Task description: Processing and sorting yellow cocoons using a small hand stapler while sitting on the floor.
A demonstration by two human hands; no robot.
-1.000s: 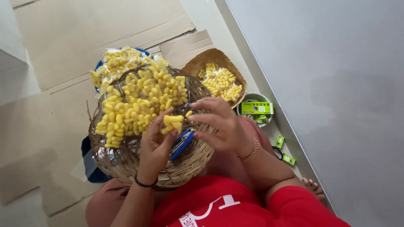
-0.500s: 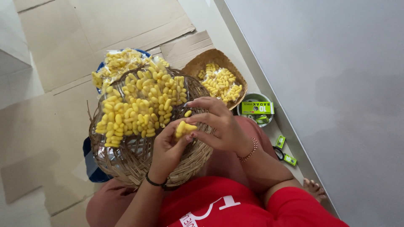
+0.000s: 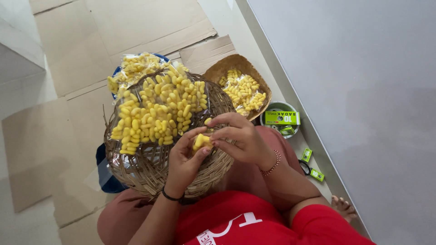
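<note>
The person sits on the floor with a wide woven basket point(image 3: 150, 168) on the lap, heaped at its far side with yellow snack pieces point(image 3: 156, 111). Both hands meet over the basket's near rim. The left hand point(image 3: 181, 159) cups a small packet of yellow pieces point(image 3: 201, 141), fingers curled around it from below, and the right hand point(image 3: 238, 138) pinches the packet's top with thumb and fingertips.

Behind the basket a blue tray point(image 3: 119, 70) holds filled clear bags point(image 3: 134, 66). To the right a smaller shallow woven bowl point(image 3: 222, 68) holds more bagged yellow pieces point(image 3: 243, 90). Beside it a round tin point(image 3: 272, 109) carries a green box point(image 3: 281, 118), with small green boxes point(image 3: 311, 164) near the wall.
</note>
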